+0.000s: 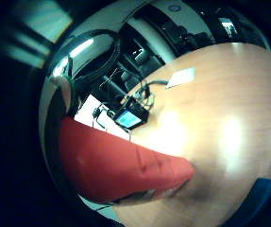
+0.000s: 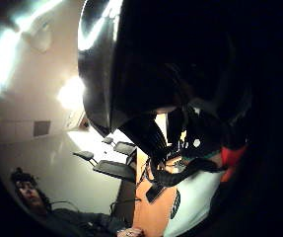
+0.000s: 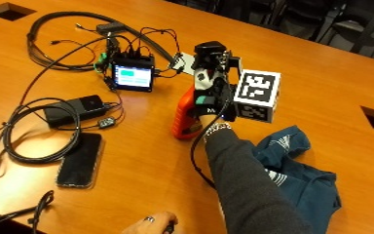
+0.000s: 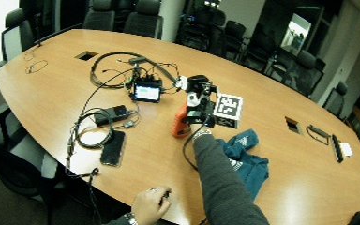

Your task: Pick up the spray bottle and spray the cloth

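We take the spray bottle (image 3: 186, 117) as our reference. It is orange-red with a black head, and it stands upright on the wooden desk (image 3: 316, 63), base down on the surface as far as the outside view shows. The gloved right hand (image 3: 212, 100) is at the bottle's upper part, fingers curled round its neck and head, so we record the hand as gripping the bottle. The grey sleeve (image 3: 252, 190) runs from that hand toward the near edge of the desk.

The cloth (image 3: 297, 170), dark blue with white markings, lies crumpled on the desk to the right of the bottle and nearer the person, partly under the sleeve. It is apart from the bottle.

To the left of the bottle, a small screen device (image 3: 132, 75) stands lit among black cables (image 3: 51, 44). Further left and nearer the person lie a black power brick (image 3: 77, 109) and a dark phone (image 3: 80, 160), flat on the desk. The bare left hand (image 3: 149, 224) rests at the near edge of the desk, well apart from the bottle.

In the little finger side palm view, the bottle's red body (image 1: 116, 163) fills much of the field close to the palm, with the desk beyond it.
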`<state>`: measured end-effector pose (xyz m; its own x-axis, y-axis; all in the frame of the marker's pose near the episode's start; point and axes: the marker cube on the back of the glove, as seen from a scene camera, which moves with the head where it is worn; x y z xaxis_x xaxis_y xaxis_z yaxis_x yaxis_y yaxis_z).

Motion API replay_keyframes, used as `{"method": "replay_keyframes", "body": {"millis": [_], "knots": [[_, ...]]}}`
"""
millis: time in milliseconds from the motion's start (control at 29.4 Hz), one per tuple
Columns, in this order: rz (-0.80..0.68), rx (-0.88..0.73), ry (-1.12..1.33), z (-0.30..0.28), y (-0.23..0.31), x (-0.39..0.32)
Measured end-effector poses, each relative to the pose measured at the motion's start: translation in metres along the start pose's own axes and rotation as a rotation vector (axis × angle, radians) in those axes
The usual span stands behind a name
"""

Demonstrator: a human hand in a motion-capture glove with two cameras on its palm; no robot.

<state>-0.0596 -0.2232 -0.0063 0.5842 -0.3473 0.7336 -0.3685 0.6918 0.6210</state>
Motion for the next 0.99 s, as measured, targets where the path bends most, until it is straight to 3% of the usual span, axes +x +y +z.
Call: {"method": "replay_keyframes", "body": {"millis": [306,714,986], "knots": [[0.03,-0.009,0.023,0.014,0.017,0.015],[0.255,-0.16,0.045,0.027,0.064,0.032],[0.218,-0.298,0.3,0.016,0.069,0.007]]}}
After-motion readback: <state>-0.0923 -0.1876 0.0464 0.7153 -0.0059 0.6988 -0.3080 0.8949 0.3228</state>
